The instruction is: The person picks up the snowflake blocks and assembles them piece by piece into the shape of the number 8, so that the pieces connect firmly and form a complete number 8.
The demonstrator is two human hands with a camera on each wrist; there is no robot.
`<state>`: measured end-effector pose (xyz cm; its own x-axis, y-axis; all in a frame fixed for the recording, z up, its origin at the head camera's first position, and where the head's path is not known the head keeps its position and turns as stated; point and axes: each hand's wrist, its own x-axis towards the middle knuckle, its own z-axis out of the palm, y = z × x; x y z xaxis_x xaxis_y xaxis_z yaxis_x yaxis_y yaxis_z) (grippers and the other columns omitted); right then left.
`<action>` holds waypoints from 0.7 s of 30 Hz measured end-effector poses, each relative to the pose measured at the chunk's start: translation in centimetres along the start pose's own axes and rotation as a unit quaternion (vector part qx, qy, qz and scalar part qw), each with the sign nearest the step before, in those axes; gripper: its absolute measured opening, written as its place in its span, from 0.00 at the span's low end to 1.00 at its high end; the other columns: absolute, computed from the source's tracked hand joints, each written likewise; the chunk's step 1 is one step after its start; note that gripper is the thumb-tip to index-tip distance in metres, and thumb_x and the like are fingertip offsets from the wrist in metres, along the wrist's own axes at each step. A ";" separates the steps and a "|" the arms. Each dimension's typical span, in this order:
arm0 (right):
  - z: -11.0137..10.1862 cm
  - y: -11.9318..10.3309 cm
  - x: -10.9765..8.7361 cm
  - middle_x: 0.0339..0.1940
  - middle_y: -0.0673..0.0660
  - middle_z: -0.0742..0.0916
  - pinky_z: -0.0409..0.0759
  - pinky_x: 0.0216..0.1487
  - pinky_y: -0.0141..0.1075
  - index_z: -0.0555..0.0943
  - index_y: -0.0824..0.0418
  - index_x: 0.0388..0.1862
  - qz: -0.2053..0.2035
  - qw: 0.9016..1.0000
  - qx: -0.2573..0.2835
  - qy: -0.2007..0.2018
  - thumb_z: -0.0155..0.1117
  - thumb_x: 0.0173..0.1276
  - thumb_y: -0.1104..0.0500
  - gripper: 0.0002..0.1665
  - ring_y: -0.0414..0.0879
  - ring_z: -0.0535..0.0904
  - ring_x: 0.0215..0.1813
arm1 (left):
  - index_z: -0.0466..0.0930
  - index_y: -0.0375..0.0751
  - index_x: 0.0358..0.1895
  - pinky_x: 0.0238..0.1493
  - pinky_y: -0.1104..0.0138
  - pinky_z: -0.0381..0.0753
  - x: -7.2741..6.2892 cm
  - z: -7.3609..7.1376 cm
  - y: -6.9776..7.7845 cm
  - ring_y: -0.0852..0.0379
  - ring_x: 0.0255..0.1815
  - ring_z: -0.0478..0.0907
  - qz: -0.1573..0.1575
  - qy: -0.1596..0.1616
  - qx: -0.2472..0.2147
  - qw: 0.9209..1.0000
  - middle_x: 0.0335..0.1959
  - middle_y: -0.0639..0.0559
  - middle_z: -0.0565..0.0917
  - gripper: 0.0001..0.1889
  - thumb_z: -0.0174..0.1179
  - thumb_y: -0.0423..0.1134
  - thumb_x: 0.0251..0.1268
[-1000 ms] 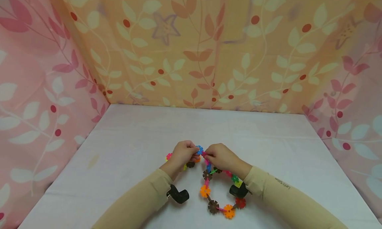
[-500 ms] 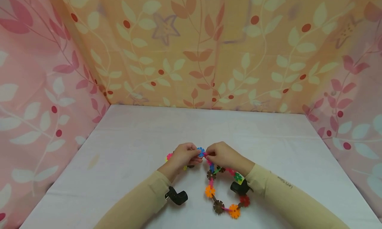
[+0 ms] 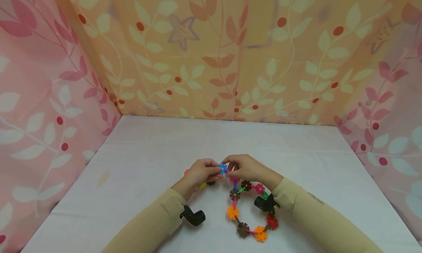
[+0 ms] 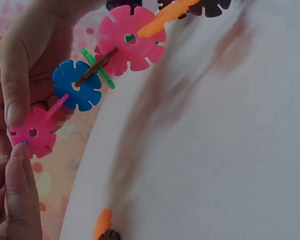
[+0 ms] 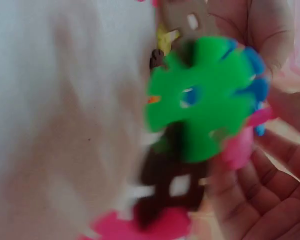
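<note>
Plastic interlocking flower discs with notched rims are linked into a chain. My left hand point(image 3: 201, 173) pinches a blue disc point(image 3: 222, 168) between thumb and fingers in the head view. Close on its right, my right hand point(image 3: 250, 169) pinches a pink disc joined edge-on to the blue one, mostly hidden by the fingers. From there the chain drops into a loop on the table, with an orange disc point(image 3: 233, 212), a brown disc point(image 3: 243, 230) and a red disc point(image 3: 272, 222). The right wrist view shows a blurred green disc point(image 5: 200, 100) hanging close by.
A white cloth covers the table point(image 3: 158, 143). Behind it hangs a patterned orange curtain point(image 3: 211, 62), with pink curtains at both sides. Black camera mounts point(image 3: 193, 216) stick out under the wrists. More discs, including a yellow disc point(image 3: 203, 186), show beneath the left hand.
The disc loop has shifted slightly right. My right hand's fingers have spread a little and moved up over the pink disc, while the left keeps its pinch on the blue disc.
</note>
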<state>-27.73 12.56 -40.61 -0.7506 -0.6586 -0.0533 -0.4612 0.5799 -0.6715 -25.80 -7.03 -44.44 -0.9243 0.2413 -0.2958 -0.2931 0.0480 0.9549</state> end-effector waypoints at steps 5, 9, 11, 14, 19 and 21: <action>0.0 0.1 0.0 0.28 0.47 0.80 0.76 0.27 0.32 0.78 0.55 0.48 -0.005 1.000 -0.023 -0.001 0.65 0.59 0.60 0.16 0.42 0.74 0.26 | 0.81 0.41 0.32 0.36 0.65 0.79 0.1 -1.2 0.2 0.53 0.31 0.79 0.032 0.003 0.199 0.979 0.30 0.49 0.82 0.09 0.62 0.43 0.58; 0.0 0.8 -0.1 0.28 0.46 0.79 0.75 0.26 0.32 0.78 0.55 0.48 0.014 0.999 -0.030 -0.001 0.65 0.59 0.59 0.17 0.41 0.73 0.26 | 0.79 0.46 0.27 0.32 0.66 0.73 0.0 -2.1 0.2 0.57 0.28 0.72 0.043 -0.013 0.388 0.921 0.25 0.55 0.78 0.06 0.67 0.40 0.51; 0.0 1.1 -0.1 0.28 0.46 0.79 0.74 0.26 0.32 0.78 0.57 0.48 0.016 0.999 -0.031 -0.003 0.65 0.59 0.59 0.17 0.41 0.72 0.26 | 0.78 0.47 0.28 0.30 0.67 0.71 0.0 -2.2 -0.1 0.58 0.28 0.71 0.052 -0.030 0.437 0.897 0.23 0.56 0.76 0.08 0.69 0.38 0.46; -0.1 1.5 -0.2 0.29 0.46 0.79 0.74 0.26 0.32 0.77 0.55 0.49 0.016 0.999 -0.028 -0.009 0.66 0.58 0.59 0.18 0.41 0.72 0.27 | 0.76 0.49 0.31 0.29 0.67 0.69 0.0 -2.0 -0.5 0.58 0.26 0.69 0.070 -0.035 0.476 0.876 0.21 0.57 0.74 0.12 0.69 0.37 0.43; -0.3 1.7 -0.3 0.31 0.47 0.79 0.75 0.27 0.33 0.77 0.53 0.50 0.013 1.000 -0.012 -0.023 0.66 0.58 0.59 0.19 0.42 0.73 0.28 | 0.75 0.51 0.32 0.27 0.66 0.68 -0.3 -1.2 -0.6 0.59 0.25 0.70 0.082 0.001 0.519 0.851 0.22 0.59 0.74 0.13 0.69 0.43 0.45; -0.4 1.7 -0.3 0.31 0.48 0.79 0.76 0.29 0.33 0.76 0.53 0.50 0.016 0.999 -0.005 -0.027 0.66 0.58 0.59 0.19 0.43 0.74 0.28 | 0.75 0.49 0.31 0.27 0.67 0.69 -0.4 -0.9 -0.5 0.59 0.25 0.70 0.083 0.009 0.528 0.845 0.22 0.60 0.74 0.12 0.69 0.45 0.46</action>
<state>-28.42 13.93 -41.45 -0.7378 -0.6652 -0.1147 -0.4433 0.6056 -0.6608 -25.52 -7.97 -44.81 -0.9374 0.3158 -0.1467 0.2142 0.8551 0.4722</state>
